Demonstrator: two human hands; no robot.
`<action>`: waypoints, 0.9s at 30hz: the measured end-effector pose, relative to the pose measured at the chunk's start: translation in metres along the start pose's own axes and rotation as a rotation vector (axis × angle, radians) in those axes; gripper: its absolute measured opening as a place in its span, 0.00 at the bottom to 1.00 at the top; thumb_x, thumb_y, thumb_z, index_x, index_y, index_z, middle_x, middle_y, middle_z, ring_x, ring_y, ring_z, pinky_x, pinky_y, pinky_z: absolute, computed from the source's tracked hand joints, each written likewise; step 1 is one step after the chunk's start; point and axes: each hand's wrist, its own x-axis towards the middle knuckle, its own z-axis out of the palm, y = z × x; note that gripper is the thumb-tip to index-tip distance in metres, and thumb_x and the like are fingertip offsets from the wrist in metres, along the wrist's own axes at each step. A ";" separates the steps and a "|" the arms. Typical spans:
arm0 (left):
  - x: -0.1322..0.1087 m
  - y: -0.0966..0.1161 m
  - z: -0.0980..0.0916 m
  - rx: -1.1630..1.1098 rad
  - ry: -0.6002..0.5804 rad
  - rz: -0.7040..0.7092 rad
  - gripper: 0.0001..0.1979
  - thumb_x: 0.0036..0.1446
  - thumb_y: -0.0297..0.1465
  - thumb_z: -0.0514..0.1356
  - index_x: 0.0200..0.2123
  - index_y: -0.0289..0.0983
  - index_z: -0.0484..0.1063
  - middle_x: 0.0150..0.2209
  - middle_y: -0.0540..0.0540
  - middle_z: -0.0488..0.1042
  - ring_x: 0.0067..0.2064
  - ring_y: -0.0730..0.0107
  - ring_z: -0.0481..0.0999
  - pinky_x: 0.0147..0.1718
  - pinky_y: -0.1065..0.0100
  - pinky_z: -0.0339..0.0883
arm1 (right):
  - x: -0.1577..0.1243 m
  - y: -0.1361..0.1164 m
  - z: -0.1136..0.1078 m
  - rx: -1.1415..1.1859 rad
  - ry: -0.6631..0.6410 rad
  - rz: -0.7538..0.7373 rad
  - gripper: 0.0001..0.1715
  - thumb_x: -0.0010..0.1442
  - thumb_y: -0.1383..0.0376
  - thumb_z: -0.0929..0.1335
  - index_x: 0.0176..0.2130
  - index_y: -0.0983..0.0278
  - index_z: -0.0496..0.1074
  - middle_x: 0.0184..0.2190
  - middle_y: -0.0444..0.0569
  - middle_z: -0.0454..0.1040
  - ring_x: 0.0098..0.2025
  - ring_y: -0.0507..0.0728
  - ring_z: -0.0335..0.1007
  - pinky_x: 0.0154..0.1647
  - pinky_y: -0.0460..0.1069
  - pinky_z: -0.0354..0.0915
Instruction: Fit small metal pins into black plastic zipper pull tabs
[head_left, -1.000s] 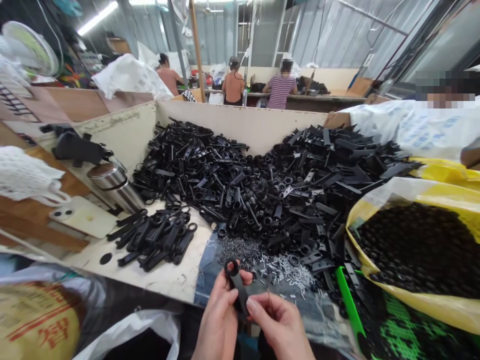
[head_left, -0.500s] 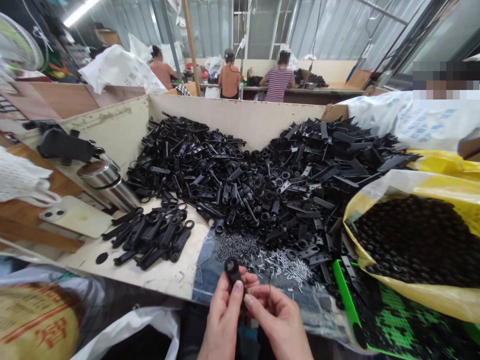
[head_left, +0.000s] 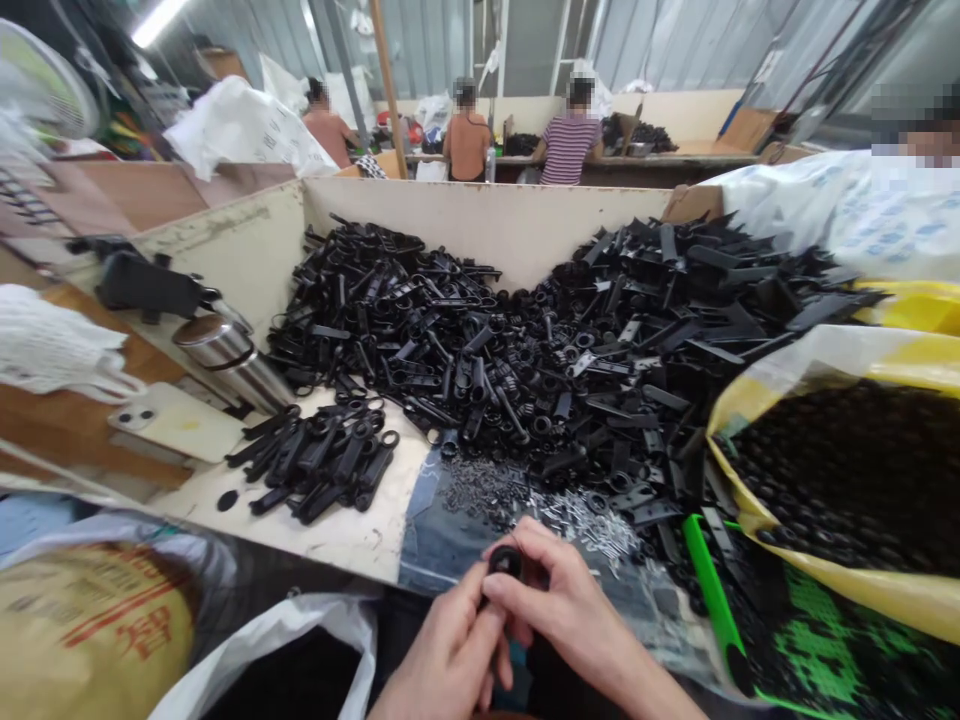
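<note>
Close to my body, both hands are closed around a black plastic part with a ring-shaped end (head_left: pixel 505 562). Its lower portion is hidden in the fingers of my left hand (head_left: pixel 457 640). My right hand (head_left: pixel 551 595) has its thumb and fingers round the ring end. Just beyond the hands lie small dark metal pieces (head_left: pixel 476 490) and a scatter of silvery pins (head_left: pixel 600 525) on a dark cloth (head_left: pixel 435 550). To the left, a group of similar black ring-ended parts (head_left: pixel 330 455) rests on the pale tabletop (head_left: pixel 352 550).
A big heap of black plastic parts (head_left: pixel 450 340) fills the walled table. At right are a yellow sack (head_left: pixel 739 400) of small dark pieces and a green tray (head_left: pixel 709 590). A steel flask (head_left: pixel 247 370) and a phone (head_left: pixel 176 425) stand left. People (head_left: pixel 570 145) sit at the back.
The black part has been turned ring end up and moved slightly right. My right hand has come from its lower end to the ring. The view has shifted a little.
</note>
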 end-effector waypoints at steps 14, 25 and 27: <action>0.038 0.030 -0.097 1.165 1.075 0.489 0.14 0.64 0.31 0.57 0.48 0.38 0.81 0.42 0.36 0.82 0.49 0.43 0.73 0.52 0.48 0.51 | 0.118 -0.017 0.056 -0.778 0.110 -0.309 0.14 0.70 0.62 0.67 0.53 0.62 0.75 0.40 0.46 0.77 0.40 0.53 0.77 0.44 0.45 0.67; 0.043 0.006 -0.114 1.593 1.004 0.419 0.19 0.66 0.23 0.54 0.55 0.36 0.77 0.54 0.35 0.77 0.50 0.51 0.71 0.42 0.55 0.55 | 0.216 -0.057 0.054 -1.017 0.154 -0.260 0.09 0.68 0.61 0.69 0.47 0.61 0.75 0.49 0.50 0.75 0.46 0.60 0.76 0.47 0.54 0.69; 0.041 0.004 -0.115 1.646 1.025 0.400 0.20 0.64 0.22 0.54 0.55 0.38 0.78 0.54 0.36 0.78 0.49 0.51 0.71 0.42 0.55 0.55 | 0.227 -0.063 0.058 -0.968 0.133 -0.273 0.10 0.68 0.61 0.69 0.47 0.64 0.75 0.48 0.50 0.76 0.47 0.59 0.76 0.49 0.57 0.70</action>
